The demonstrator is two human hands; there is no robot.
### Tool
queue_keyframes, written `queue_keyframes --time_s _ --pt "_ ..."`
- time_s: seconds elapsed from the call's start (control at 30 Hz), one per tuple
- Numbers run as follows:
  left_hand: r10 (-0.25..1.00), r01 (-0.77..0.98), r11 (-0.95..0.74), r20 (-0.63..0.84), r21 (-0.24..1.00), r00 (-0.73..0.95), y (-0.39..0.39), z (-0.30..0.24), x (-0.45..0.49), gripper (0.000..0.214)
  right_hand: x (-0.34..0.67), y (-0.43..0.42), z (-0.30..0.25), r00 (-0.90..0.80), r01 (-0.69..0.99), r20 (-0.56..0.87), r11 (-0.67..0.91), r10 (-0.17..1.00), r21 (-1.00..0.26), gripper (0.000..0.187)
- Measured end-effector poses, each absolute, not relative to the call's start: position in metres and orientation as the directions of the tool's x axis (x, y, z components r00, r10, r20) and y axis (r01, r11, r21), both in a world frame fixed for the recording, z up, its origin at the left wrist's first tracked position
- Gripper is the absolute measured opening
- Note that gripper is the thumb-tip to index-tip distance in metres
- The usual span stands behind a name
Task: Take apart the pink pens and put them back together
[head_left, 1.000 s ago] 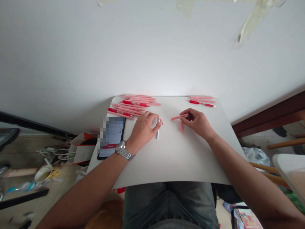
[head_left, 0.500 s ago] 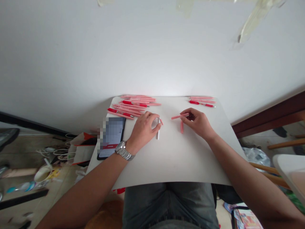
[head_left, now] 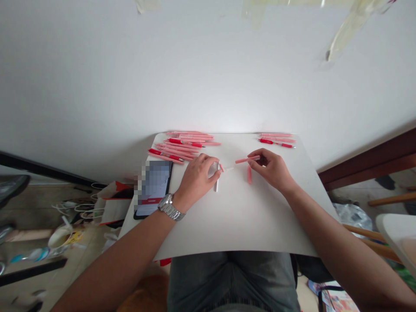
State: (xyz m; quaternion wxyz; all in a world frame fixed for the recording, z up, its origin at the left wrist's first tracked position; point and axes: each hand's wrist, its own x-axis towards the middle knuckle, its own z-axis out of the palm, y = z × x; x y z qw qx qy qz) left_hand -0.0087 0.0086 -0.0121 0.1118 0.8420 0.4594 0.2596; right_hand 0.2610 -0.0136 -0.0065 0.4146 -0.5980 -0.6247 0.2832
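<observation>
My left hand point(head_left: 197, 177) is closed around a thin white refill tube point(head_left: 216, 185) that sticks out below its fingers, with a small pink bit point(head_left: 221, 167) at its fingertips. My right hand point(head_left: 272, 170) pinches a pink pen barrel point(head_left: 246, 160) that points left toward the other hand. A short pink pen piece point(head_left: 249, 175) lies on the white table point(head_left: 240, 216) just left of my right hand. The two hands are a short gap apart.
A pile of several pink and red pens point(head_left: 182, 146) lies at the table's far left; a smaller group of pens point(head_left: 277, 139) lies at the far right. A phone point(head_left: 152, 187) rests on the left edge. Bags and clutter point(head_left: 104, 201) sit on the floor at left.
Both hands stay almost where they were. The view has shifted slightly, and the pink barrel in my right hand sits a little closer to my left hand's fingertips.
</observation>
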Motion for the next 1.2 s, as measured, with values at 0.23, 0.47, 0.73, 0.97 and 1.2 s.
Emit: queue_keyframes --time_s 0.23,0.47,0.73,0.97,1.2 --pt "0.828 0.719 -0.558 0.336 0.415 0.449 0.009 -0.014 -0.009 0.019 0.263 -0.012 -0.009 0.072 0.516 0.177 0.115 0.982 -0.849 0.023" --pt "0.765 0.648 -0.643 0.374 0.408 0.524 0.000 -0.004 -0.006 0.026 0.264 -0.010 -0.009 0.116 0.524 0.192 0.104 0.975 -0.845 0.027" --pt "0.556 0.446 -0.815 0.289 0.369 0.779 -0.015 0.000 0.004 0.030 0.271 -0.003 -0.017 0.165 0.589 0.236 0.096 0.958 -0.803 0.028" --pt "0.581 0.455 -0.796 0.294 0.398 0.759 -0.013 -0.001 0.004 0.029 0.275 -0.001 -0.021 0.122 0.693 0.316 0.147 0.941 -0.706 0.023" --pt "0.635 0.494 -0.760 0.316 0.423 0.705 -0.010 -0.001 0.002 0.025 0.278 0.000 -0.025 0.088 0.730 0.283 0.132 0.955 -0.671 0.026"
